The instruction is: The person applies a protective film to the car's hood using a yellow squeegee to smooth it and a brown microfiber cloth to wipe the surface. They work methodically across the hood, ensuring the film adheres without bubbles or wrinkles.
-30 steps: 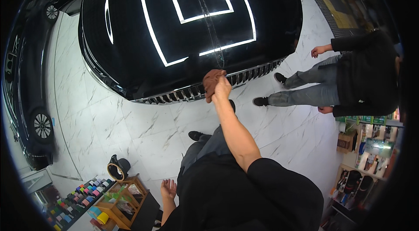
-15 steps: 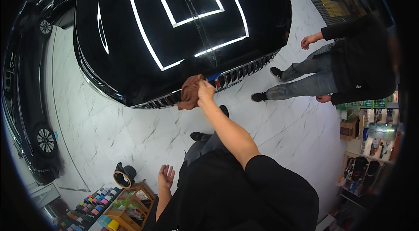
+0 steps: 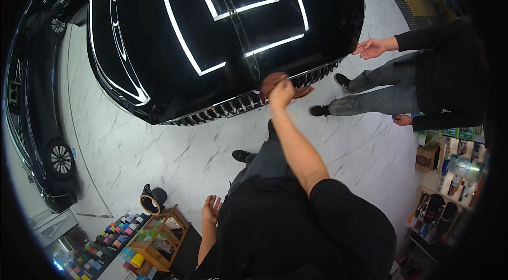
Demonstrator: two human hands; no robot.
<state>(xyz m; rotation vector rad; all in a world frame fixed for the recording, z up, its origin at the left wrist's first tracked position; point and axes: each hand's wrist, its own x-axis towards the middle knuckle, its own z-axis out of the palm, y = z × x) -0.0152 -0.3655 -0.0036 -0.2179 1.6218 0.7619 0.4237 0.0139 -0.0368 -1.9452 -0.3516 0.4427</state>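
My right hand (image 3: 281,94) reaches out to the front edge of a black car hood (image 3: 148,58). Its fingers are closed on a brown cloth (image 3: 272,81), which bunches up past the knuckles at the hood's lip, with one loose end trailing right over the slatted grille (image 3: 227,109). A long, narrow streaky mark (image 3: 241,31) runs down the middle of the hood and ends just above the cloth. My left hand (image 3: 211,209) hangs low beside my body, holding nothing, its fingers loosely apart.
At the right stands another person (image 3: 450,74), one hand at the hood's corner. A second dark car (image 3: 37,105) is at the far left. Lower left are a wooden case (image 3: 159,243) and a rack of colourful rolls (image 3: 108,243). Stocked shelves (image 3: 450,185) line the right.
My right hand has moved right along the hood's front edge with the cloth. The other person's hand has come to the hood's corner. My left hand stays low and open.
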